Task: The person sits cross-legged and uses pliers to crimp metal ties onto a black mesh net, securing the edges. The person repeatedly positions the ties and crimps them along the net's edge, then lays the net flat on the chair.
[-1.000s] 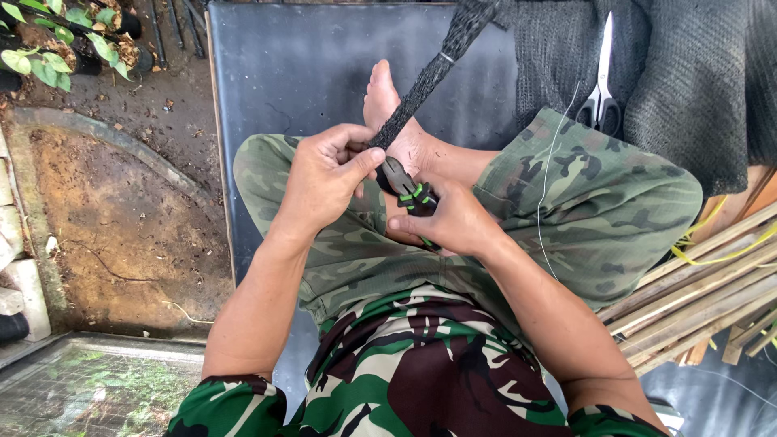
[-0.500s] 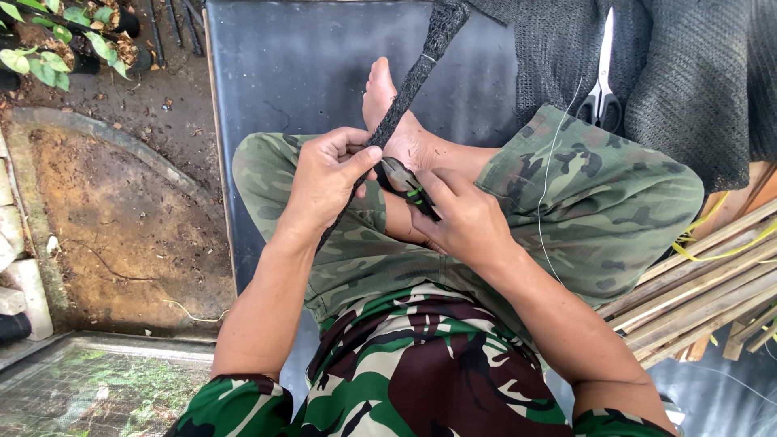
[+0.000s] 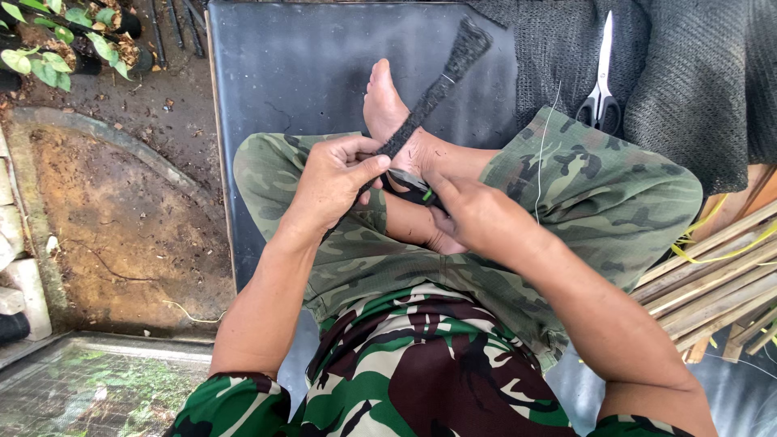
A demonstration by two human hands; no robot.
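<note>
A: We see a person seated cross-legged on a dark mat (image 3: 307, 73), both hands at work on a rolled strip of black net (image 3: 429, 101). Where is it held?

B: The left hand (image 3: 332, 182) has its fingers closed round the lower end of the net, thumb pressed against it. The roll runs up from there, tilted to the right, across the bare foot (image 3: 384, 109) and onto the mat.

A: And the right hand (image 3: 477, 214)?

B: We see its fingers pinched shut on a small black tool with a green mark (image 3: 413, 190), just beside the left thumb and touching the net's lower end. We cannot tell what kind of tool it is.

A: What lies around them?

B: Scissors (image 3: 600, 89) rest on a spread of black netting (image 3: 688, 81) at upper right, well apart from the hands. Bamboo strips (image 3: 712, 275) are stacked by the right knee, and potted plants (image 3: 73, 40) stand on the soil at upper left.
</note>
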